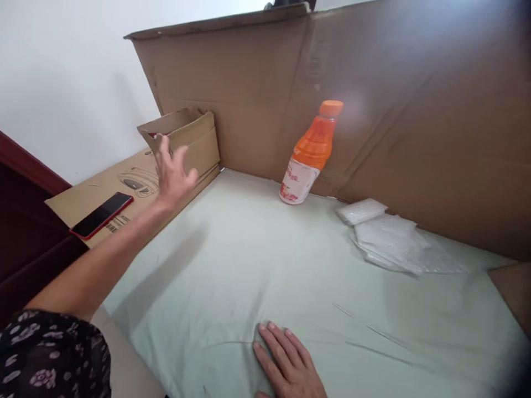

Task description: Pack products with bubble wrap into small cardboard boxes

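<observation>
My left hand [174,174] is raised at the near side of a small open cardboard box [194,141], fingers spread and nothing in them. Something red shows just inside the box's rim; the rest of its contents are hidden. Flat on the pale green cloth [232,265] lies my right hand [290,365], palm down with fingers stretched out. Farther back on the cloth stands a bottle [307,160] with an orange cap, orange upper part and pale label.
Clear plastic bags [394,237] lie in a pile at the back right. A red-edged phone [102,214] rests on a printed cardboard box [136,182] at the left. A tall cardboard sheet [249,99] walls off the back.
</observation>
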Demonstrator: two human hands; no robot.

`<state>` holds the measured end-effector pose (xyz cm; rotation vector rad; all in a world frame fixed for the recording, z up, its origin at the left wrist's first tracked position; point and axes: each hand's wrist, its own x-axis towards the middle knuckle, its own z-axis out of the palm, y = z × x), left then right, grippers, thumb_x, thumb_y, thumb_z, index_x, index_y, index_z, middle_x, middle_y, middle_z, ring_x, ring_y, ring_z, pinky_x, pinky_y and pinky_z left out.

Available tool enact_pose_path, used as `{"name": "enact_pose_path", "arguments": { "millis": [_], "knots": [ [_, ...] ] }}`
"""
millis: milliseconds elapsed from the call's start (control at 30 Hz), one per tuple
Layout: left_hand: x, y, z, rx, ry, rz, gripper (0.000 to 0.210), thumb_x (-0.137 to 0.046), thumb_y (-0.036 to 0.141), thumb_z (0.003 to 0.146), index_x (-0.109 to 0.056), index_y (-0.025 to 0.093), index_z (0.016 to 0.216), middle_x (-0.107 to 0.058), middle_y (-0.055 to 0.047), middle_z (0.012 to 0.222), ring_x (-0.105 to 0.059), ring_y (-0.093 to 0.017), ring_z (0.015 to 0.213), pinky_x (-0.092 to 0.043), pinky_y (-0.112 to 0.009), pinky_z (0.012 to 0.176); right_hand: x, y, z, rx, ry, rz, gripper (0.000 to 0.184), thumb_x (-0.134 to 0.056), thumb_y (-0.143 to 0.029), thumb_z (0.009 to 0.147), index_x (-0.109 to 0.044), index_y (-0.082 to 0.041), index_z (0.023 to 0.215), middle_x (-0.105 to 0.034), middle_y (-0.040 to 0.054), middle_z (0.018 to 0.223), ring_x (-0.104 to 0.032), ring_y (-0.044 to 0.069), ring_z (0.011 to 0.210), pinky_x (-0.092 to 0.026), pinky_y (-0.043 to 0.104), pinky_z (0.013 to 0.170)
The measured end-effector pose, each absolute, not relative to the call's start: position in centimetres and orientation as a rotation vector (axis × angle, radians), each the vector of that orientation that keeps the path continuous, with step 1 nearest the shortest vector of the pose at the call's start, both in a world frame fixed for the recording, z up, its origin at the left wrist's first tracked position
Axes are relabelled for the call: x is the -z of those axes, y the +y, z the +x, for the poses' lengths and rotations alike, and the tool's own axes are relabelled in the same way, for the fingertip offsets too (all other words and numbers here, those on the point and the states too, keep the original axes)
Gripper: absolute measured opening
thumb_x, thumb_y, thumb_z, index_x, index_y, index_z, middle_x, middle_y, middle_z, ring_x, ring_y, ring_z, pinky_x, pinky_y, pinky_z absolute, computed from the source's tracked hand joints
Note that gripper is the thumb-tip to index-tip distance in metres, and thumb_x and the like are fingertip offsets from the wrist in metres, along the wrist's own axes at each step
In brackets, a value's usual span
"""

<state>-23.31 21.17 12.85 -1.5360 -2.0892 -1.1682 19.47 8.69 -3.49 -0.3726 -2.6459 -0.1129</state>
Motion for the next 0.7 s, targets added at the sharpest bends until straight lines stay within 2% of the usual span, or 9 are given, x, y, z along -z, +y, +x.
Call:
{"name": "enact_pose_path", "arguments": {
  "millis": [67,167,267,500,600,700],
  "knots": [
    [-15.6,23.4,-27.1,1.165,-2.207,-1.346,0.063,-0.068,0.020,0.085,-0.047,0.003,0.141,-0.006,-0.019,0.172,-0.007,-0.047,0.158,-0.015,-0.067,0.127,3.5,9.1,19.0,0.006,-2.653,-0.379,0.051,-0.064,-0.037,0.088,-0.063,-0.022,0.137,-0.065,0.0078,0.144,-0.060,0.026,0.132,-0.049,0.039,0.105],
    [-17.6,25.4,-29.9,1.169,-2.361,-1.279,0.042,-0.065,0.027,0.088,-0.060,-0.001,0.119,-0.011,-0.013,0.172,-0.005,-0.048,0.157,-0.014,-0.062,0.128,3.3,9.6,19.4,-0.145,-2.669,-0.455,0.051,-0.065,-0.026,0.084,-0.064,-0.023,0.135,-0.064,0.0084,0.144,-0.064,0.027,0.130,-0.055,0.041,0.101],
    [-17.9,25.9,-30.0,1.180,-2.373,-1.322,0.027,-0.066,0.025,0.087,-0.065,-0.001,0.095,-0.023,-0.010,0.170,-0.013,-0.046,0.156,-0.012,-0.059,0.129,2.9,9.4,19.3,-0.200,-2.600,-0.463,0.049,-0.062,-0.021,0.084,-0.065,-0.023,0.132,-0.067,0.0085,0.140,-0.067,0.028,0.126,-0.058,0.041,0.098],
    [-15.5,17.4,-24.7,1.387,-2.104,-1.570,0.016,-0.074,0.024,0.080,-0.067,0.010,0.084,-0.025,-0.005,0.172,-0.034,-0.038,0.154,-0.029,-0.058,0.128,0.9,9.0,19.5,-0.390,-2.330,-0.653,0.047,-0.058,-0.012,0.090,-0.061,-0.028,0.134,-0.069,0.0084,0.136,-0.066,0.024,0.127,-0.059,0.041,0.103],
    [-13.1,11.2,-20.0,1.468,-2.018,-1.784,0.011,-0.075,0.028,0.081,-0.070,0.018,0.085,-0.028,-0.002,0.171,-0.041,-0.037,0.151,-0.039,-0.057,0.123,0.2,9.4,20.5,-0.346,-2.184,-0.794,0.055,-0.056,-0.013,0.093,-0.053,-0.029,0.146,-0.068,0.0099,0.137,-0.065,0.025,0.128,-0.059,0.044,0.102],
    [-10.8,5.8,-15.1,1.458,-1.862,-2.037,0.002,-0.073,0.024,0.084,-0.072,0.025,0.083,-0.029,0.006,0.170,-0.044,-0.035,0.149,-0.042,-0.055,0.123,-0.2,9.1,21.6,-0.383,-2.181,-0.968,0.069,-0.060,-0.029,0.096,-0.034,-0.028,0.160,-0.059,0.0137,0.148,-0.061,0.030,0.133,-0.059,0.048,0.103]
  ]
}}
